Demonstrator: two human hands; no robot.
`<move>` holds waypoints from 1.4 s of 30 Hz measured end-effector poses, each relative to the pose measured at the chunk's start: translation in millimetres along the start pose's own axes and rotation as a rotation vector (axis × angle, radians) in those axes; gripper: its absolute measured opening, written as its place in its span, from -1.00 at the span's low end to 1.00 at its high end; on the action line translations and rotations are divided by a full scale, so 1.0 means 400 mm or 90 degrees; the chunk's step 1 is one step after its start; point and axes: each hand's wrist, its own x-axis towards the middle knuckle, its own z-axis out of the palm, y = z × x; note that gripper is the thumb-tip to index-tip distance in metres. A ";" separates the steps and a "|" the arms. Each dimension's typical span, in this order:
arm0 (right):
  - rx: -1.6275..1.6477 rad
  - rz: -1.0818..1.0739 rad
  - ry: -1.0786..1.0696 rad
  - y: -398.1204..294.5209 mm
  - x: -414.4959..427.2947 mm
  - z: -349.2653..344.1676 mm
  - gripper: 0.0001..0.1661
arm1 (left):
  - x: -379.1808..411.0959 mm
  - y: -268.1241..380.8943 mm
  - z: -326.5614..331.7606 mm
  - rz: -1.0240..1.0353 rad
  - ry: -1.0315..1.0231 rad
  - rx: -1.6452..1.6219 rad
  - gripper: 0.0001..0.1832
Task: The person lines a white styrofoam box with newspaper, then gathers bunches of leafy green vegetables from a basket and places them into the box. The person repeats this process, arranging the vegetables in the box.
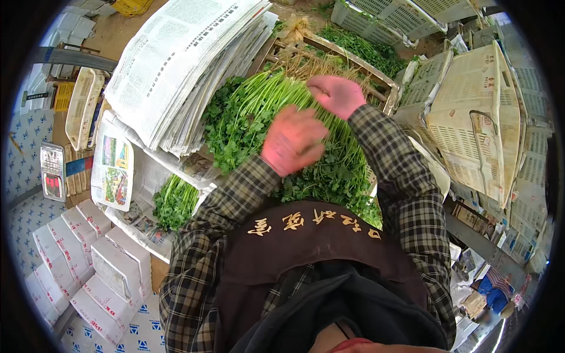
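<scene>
A large heap of leafy green herbs that look like coriander (247,123) lies before me, with pale green stems and tan roots (320,64) at the far side. My left hand (293,143), in a pink glove, is blurred over the middle of the heap. Its fingers are somewhat apart, and nothing shows in them. Up at the root end of the stems is my right hand (337,95), also gloved in pink, with its fingers curled. Whether stems are inside that hand is hidden.
A thick stack of newspapers (176,66) rises left of the heap. Below it, a smaller herb bunch (175,203) lies on newspaper. White boxes (110,273) are piled at lower left, near a digital scale (53,172). Plastic crates (468,114) stand at right. Another person (494,289) is at far right.
</scene>
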 end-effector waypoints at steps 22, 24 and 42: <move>-0.032 -0.092 -0.056 -0.005 -0.021 0.073 -0.60 | -0.299 -0.060 0.140 -0.106 0.021 -0.047 -0.33; 0.005 -0.087 -0.018 -0.050 -0.003 0.055 -0.56 | -0.304 -0.068 0.155 -0.105 0.037 -0.049 -0.33; -0.016 -0.019 -0.195 -0.334 0.083 0.081 -0.42 | -0.298 -0.055 0.149 -0.082 0.016 -0.038 -0.34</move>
